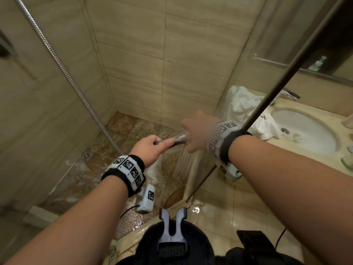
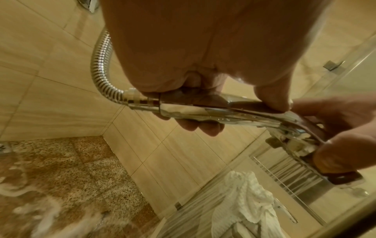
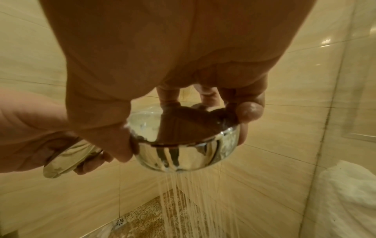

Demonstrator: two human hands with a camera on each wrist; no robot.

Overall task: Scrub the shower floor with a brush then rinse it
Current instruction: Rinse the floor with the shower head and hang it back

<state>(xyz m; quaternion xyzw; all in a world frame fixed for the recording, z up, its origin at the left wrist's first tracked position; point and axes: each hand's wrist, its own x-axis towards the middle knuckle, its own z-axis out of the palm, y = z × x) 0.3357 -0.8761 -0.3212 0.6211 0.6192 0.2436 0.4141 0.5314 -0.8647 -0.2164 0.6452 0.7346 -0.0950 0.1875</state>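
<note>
A chrome shower head [image 3: 183,145] sprays water [image 1: 186,159] down onto the speckled brown shower floor [image 1: 122,129], which is wet and streaked with white foam [image 2: 46,214]. My left hand [image 1: 150,148] grips the chrome handle [image 2: 203,107], thumb along its top. My right hand [image 1: 196,131] curls round the round head [image 1: 182,135], fingers over its rim. The metal hose [image 1: 57,58] runs from the handle up to the upper left. No brush is in view.
Beige tiled walls [image 1: 133,54] close the stall, with a floor drain [image 1: 87,155] at the left wall. A glass door edge [image 1: 277,88] stands at my right wrist. Behind it lie a white towel [image 1: 242,106] and a sink [image 1: 305,131]. The outer floor [image 1: 219,211] is wet.
</note>
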